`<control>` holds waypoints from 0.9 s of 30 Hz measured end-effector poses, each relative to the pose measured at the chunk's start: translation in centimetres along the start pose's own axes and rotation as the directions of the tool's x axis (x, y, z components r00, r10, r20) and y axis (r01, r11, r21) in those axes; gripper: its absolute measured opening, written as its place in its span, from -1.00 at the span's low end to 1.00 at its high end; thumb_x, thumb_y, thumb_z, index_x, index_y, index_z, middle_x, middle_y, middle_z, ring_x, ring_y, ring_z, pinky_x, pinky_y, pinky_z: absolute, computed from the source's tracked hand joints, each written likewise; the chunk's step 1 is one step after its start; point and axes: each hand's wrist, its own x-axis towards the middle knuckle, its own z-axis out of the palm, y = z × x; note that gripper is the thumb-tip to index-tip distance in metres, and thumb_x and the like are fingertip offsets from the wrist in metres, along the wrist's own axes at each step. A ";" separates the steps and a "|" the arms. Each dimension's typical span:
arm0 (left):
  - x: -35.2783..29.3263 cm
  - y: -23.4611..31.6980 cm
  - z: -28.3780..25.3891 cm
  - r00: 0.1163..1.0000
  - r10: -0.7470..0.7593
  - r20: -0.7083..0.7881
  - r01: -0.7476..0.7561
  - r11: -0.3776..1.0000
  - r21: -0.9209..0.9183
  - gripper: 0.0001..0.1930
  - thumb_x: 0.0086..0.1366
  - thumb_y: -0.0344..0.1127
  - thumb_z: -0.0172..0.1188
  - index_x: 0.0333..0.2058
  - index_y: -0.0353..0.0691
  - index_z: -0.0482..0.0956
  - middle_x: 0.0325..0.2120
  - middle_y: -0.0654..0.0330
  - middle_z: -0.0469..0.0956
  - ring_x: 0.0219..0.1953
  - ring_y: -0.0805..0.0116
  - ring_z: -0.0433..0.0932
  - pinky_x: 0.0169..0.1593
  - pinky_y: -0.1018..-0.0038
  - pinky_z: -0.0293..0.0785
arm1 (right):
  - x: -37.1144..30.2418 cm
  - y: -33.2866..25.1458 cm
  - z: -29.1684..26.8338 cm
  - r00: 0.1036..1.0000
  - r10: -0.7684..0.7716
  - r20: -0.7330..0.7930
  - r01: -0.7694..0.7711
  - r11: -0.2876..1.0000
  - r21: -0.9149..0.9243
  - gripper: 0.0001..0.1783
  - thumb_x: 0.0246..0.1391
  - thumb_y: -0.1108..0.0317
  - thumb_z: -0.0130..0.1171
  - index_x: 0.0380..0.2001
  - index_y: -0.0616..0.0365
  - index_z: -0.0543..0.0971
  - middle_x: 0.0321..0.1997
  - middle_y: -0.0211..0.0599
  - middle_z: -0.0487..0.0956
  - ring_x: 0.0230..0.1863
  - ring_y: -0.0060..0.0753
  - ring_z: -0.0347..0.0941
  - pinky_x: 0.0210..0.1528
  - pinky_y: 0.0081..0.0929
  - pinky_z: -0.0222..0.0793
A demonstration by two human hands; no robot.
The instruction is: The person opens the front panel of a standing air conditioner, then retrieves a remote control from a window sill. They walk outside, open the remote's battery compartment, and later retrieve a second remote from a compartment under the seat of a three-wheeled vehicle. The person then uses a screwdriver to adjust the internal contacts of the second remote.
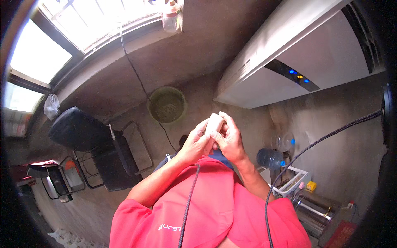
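Both of my hands meet in front of my chest around a small pale beige block-like object (214,122) with a smooth, rounded end. My left hand (194,141) grips it from the left, its fingers curled against the side. From the right, my right hand (231,139) holds it too, with the thumb pressed on its near face and the fingers wrapped behind. The lower part of the object is covered by my fingers, so its exact kind cannot be made out.
A green round tub (167,105) stands on the floor ahead. To the left is a black chair (109,161). A white cabinet-like appliance (289,62) with a lit display stands at the right. Blue-capped water bottles (269,158) lie near a white rack (292,182). Dark cables hang across the view.
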 end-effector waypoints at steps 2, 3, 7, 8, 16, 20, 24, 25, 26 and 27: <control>-0.1 0.0 0.0 0.999 -0.008 0.034 0.009 1.000 -0.011 -0.53 0.55 -0.26 0.01 0.36 -0.19 0.25 -0.06 0.29 0.54 -0.34 0.61 0.50 -0.36 0.59 0.52 | -0.1 -0.1 0.4 0.998 0.038 0.047 -0.037 0.999 -0.026 -0.31 0.28 0.57 0.20 0.40 0.32 0.18 -0.05 -0.19 0.58 -0.17 -0.58 0.52 -0.19 -0.60 0.50; -0.2 0.1 0.0 1.000 0.011 -0.029 -0.012 0.999 -0.035 -0.52 0.54 -0.30 0.00 0.36 -0.21 0.24 -0.05 0.28 0.54 -0.34 0.60 0.51 -0.36 0.58 0.52 | -0.1 -0.2 0.5 0.995 0.089 0.036 -0.088 0.995 -0.044 -0.32 0.29 0.57 0.19 0.40 0.32 0.18 -0.09 -0.20 0.59 -0.23 -0.58 0.52 -0.26 -0.60 0.50; -0.4 0.3 0.0 0.999 -0.039 -0.008 0.037 0.992 -0.124 -0.45 0.45 -0.44 -0.08 0.40 -0.26 0.17 -0.06 0.20 0.55 -0.33 0.54 0.55 -0.36 0.55 0.57 | 0.2 -0.8 0.7 0.994 0.108 0.029 -0.109 0.993 0.039 -0.32 0.26 0.54 0.25 0.38 0.33 0.24 0.02 -0.14 0.63 0.00 -0.47 0.55 0.01 -0.47 0.53; -0.5 0.4 0.0 0.999 -0.053 -0.011 0.051 0.990 -0.133 -0.44 0.44 -0.44 -0.07 0.41 -0.26 0.17 -0.06 0.20 0.55 -0.33 0.53 0.55 -0.35 0.54 0.57 | 0.3 -1.0 0.7 0.996 0.072 0.043 -0.073 0.997 0.029 -0.32 0.25 0.53 0.26 0.37 0.33 0.26 0.01 -0.15 0.62 -0.01 -0.48 0.55 0.01 -0.47 0.53; -1.1 1.1 -0.4 0.972 -0.219 -0.091 0.214 0.975 -0.061 -0.34 0.31 -0.51 -0.11 0.43 -0.18 0.18 -0.11 0.10 0.57 -0.36 0.38 0.60 -0.31 0.43 0.59 | 1.9 -2.8 -0.2 0.983 -0.033 0.182 0.132 0.816 -0.562 -0.23 -0.07 0.24 0.46 0.21 0.33 0.43 0.10 0.07 0.57 0.12 -0.05 0.56 0.17 -0.23 0.48; -1.4 1.4 -0.6 0.980 -0.196 -0.043 0.194 0.979 -0.058 -0.37 0.36 -0.49 -0.07 0.42 -0.19 0.18 -0.07 0.12 0.56 -0.36 0.45 0.59 -0.33 0.47 0.57 | 2.7 -3.7 -0.7 0.942 -0.081 0.327 0.286 0.704 -0.650 -0.21 -0.11 0.22 0.47 0.19 0.31 0.44 0.12 0.08 0.53 0.10 -0.03 0.55 0.13 -0.27 0.51; -1.7 1.6 -0.6 0.980 -0.197 -0.039 0.196 0.980 -0.022 -0.42 0.42 -0.47 -0.02 0.40 -0.20 0.19 -0.07 0.18 0.55 -0.35 0.55 0.56 -0.38 0.58 0.52 | 3.3 -4.5 -1.1 0.925 0.070 0.374 0.203 0.741 -0.641 -0.17 -0.09 0.11 0.47 0.17 0.34 0.40 0.12 0.20 0.53 0.17 0.16 0.49 0.23 -0.13 0.42; -1.8 1.6 -0.6 0.975 -0.217 -0.044 0.217 0.976 -0.005 -0.42 0.42 -0.47 -0.01 0.40 -0.21 0.19 -0.09 0.18 0.54 -0.35 0.55 0.55 -0.38 0.59 0.51 | 3.4 -4.6 -1.1 0.920 0.080 0.384 0.203 0.738 -0.643 -0.18 -0.08 0.11 0.47 0.17 0.34 0.39 0.10 0.21 0.53 0.16 0.17 0.50 0.22 -0.12 0.43; -2.0 1.6 -0.6 0.978 -0.207 -0.035 0.207 0.978 0.013 -0.42 0.42 -0.47 -0.01 0.40 -0.21 0.19 -0.12 0.19 0.54 -0.36 0.56 0.54 -0.38 0.59 0.50 | 3.4 -4.8 -1.2 0.899 0.108 0.425 0.211 0.743 -0.635 -0.19 -0.07 0.11 0.46 0.16 0.33 0.38 0.09 0.23 0.54 0.15 0.18 0.51 0.20 -0.12 0.43; -2.1 1.6 -0.6 0.978 -0.206 -0.026 0.206 0.978 0.026 -0.42 0.42 -0.47 -0.01 0.40 -0.22 0.19 -0.15 0.20 0.54 -0.37 0.56 0.54 -0.38 0.60 0.49 | 3.5 -4.9 -1.2 0.904 0.110 0.414 0.206 0.737 -0.644 -0.21 -0.07 0.14 0.46 0.15 0.32 0.38 0.06 0.20 0.55 0.11 0.13 0.53 0.15 -0.14 0.46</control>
